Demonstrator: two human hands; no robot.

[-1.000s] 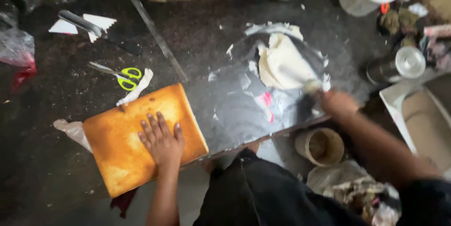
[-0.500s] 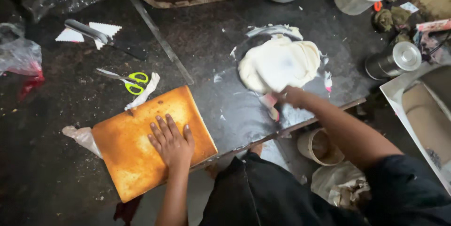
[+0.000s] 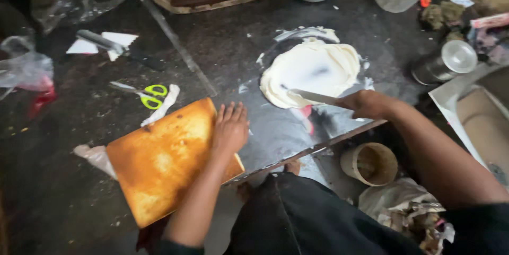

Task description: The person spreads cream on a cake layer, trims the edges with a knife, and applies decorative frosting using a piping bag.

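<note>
Right hand [image 3: 366, 104] lower now, knife [image 3: 313, 96] across cream [image 3: 313, 69]

A golden-brown rectangular cake slab [image 3: 164, 159] lay flat under the left fingers [image 3: 231, 114]; a white cream mound [image 3: 313, 69] spread beyond the right fingers [image 3: 354, 101], blade [image 3: 313, 96] touching it.

Dim indoor view from above, lit unevenly. The brightest patch falls mid-frame, where a mound of pale cream [image 3: 313, 69] glares almost white and the dark wet worktop [image 3: 275, 133] around it shows a dull sheen. The golden-brown rectangular sponge cake slab [image 3: 164, 159] is evenly lit. Corners sink into deep shadow. Overall soft and grainy; the metal spatula blade [image 3: 313, 96] is slightly blurred.
</note>
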